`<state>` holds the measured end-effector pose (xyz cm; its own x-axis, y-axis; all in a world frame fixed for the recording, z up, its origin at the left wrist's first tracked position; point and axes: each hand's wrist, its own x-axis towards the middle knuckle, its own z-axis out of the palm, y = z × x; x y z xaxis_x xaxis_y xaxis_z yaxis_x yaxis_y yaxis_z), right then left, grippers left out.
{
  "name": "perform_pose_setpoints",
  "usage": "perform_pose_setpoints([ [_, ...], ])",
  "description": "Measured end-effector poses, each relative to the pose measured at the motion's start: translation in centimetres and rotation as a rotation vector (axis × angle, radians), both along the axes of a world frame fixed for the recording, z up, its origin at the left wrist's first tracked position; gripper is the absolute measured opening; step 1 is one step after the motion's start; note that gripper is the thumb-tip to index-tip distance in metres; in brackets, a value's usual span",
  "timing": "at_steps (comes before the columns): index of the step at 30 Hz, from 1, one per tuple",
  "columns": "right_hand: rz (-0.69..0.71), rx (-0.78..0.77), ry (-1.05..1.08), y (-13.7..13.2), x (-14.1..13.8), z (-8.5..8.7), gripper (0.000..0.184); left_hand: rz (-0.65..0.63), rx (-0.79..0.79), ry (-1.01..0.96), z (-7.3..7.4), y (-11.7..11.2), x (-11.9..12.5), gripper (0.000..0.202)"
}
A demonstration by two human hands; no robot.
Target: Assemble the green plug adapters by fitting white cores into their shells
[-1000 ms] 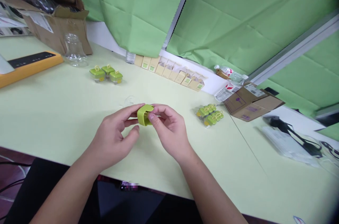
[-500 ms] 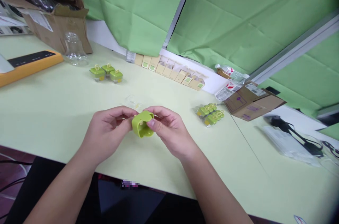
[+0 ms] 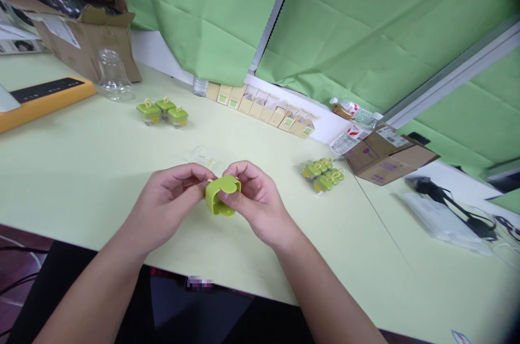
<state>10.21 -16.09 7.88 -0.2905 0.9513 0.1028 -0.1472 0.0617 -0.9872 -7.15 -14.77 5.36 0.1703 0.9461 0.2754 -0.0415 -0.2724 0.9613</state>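
Observation:
Between my hands is a hollow green plastic lid, tipped so that its open underside faces me. My right hand grips it from the right, the thumb pushed into the hollow and the fingers behind. My left hand is closed at the lid's left side, thumb and fingertips pinched together there. A sliver of pale yellow shows by those fingertips; its shape is mostly hidden. Just beyond my hands lies a clear plastic cup. Farther left stands a group of small clear cups with green lids and yellow ring handles.
More green-lidded cups sit in a cluster at the right. Small cardboard boxes line the wall. A clear jar, an orange-edged device and a large carton occupy the left. Bottles and another carton stand right.
The green lid has shifted slightly right and turned a little. My right thumb now reaches deeper into its hollow, while my left fingers stay pinched at its side.

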Motion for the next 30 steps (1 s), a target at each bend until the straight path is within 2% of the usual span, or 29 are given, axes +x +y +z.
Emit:
perform_pose_setpoints([
  [5, -0.020, 0.012, -0.006, 0.0, 0.2, 0.2, 0.040, -0.124, -0.052, -0.054, -0.3, 0.0, -0.4, 0.018],
  [10, -0.015, 0.020, 0.011, 0.1, 0.2, 0.1, 0.043, -0.159, -0.192, -0.218, -0.9, -0.6, 1.0, 0.021],
  [14, -0.037, 0.042, 0.019, 0.2, 0.2, -0.1, 0.038, -0.099, -0.193, -0.297, -0.9, -1.2, 2.5, 0.024],
  [17, -0.055, 0.106, -0.040, 0.4, 0.8, -0.1, 0.032, 0.012, -0.157, -0.303, -0.8, -1.3, 2.7, 0.019],
  [19, -0.132, 0.210, -0.143, 0.8, 1.8, -0.1, 0.028, 0.108, -0.152, -0.320, -0.8, -1.2, 2.5, 0.016],
  [20, -0.216, 0.282, -0.231, 1.1, 2.4, -0.3, 0.028, 0.155, -0.153, -0.338, -0.8, -1.0, 2.3, 0.015],
  [22, -0.415, 0.401, -0.508, 1.8, 3.7, -0.9, 0.034, 0.225, -0.164, -0.391, -0.9, -0.7, 2.0, 0.016],
  [23, -0.471, 0.424, -0.674, 2.2, 4.3, -1.3, 0.038, 0.240, -0.175, -0.422, -1.0, -0.5, 1.9, 0.016],
  [24, -0.460, 0.420, -0.820, 2.5, 4.8, -1.8, 0.039, 0.242, -0.188, -0.452, -1.0, -0.4, 1.8, 0.016],
  [26, -0.339, 0.390, -1.014, 3.1, 5.4, -2.8, 0.030, 0.219, -0.221, -0.500, -1.0, -0.1, 1.8, 0.015],
  [28, -0.290, 0.368, -1.094, 3.5, 5.7, -3.6, 0.027, 0.187, -0.254, -0.533, -0.9, -0.1, 1.9, 0.015],
  [30, -0.320, 0.344, -1.096, 3.7, 5.8, -3.8, 0.031, 0.177, -0.285, -0.567, -0.7, -0.1, 2.0, 0.016],
])
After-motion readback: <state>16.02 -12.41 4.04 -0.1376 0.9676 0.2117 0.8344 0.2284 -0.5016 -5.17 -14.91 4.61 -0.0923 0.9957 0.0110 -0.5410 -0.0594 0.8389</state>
